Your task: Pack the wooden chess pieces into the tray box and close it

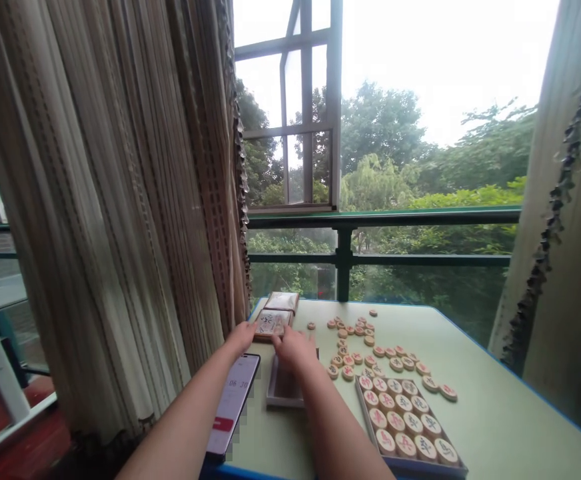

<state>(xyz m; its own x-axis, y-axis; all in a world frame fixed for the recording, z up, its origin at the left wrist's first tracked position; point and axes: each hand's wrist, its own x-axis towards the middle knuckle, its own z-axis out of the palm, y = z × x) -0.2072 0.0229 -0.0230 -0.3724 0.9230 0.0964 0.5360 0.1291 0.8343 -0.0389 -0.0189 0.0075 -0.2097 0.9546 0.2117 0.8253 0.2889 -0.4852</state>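
At the far left part of the table, a flat case (pixel 272 323) with dark printed characters on a pale panel lies between my two hands. My left hand (pixel 242 337) closes on its left edge. From the right, my right hand (pixel 294 349) has its thumb and fingers on the near right corner. Directly beneath my right wrist sits an open shallow box (pixel 283 400) with a brown inside, partly hidden by the forearm. To the right, a tray (pixel 363 415) holds rows of round Chinese chess pieces (pixel 405 421) with red and black characters.
Loose chess pieces (pixel 355 358) are scattered over the middle of the pale green table (pixel 510 413). A phone (pixel 233 403) with a lit screen lies by my left forearm. A curtain (pixel 170 200) hangs at the left; a green railing (pixel 420 259) runs behind the table.
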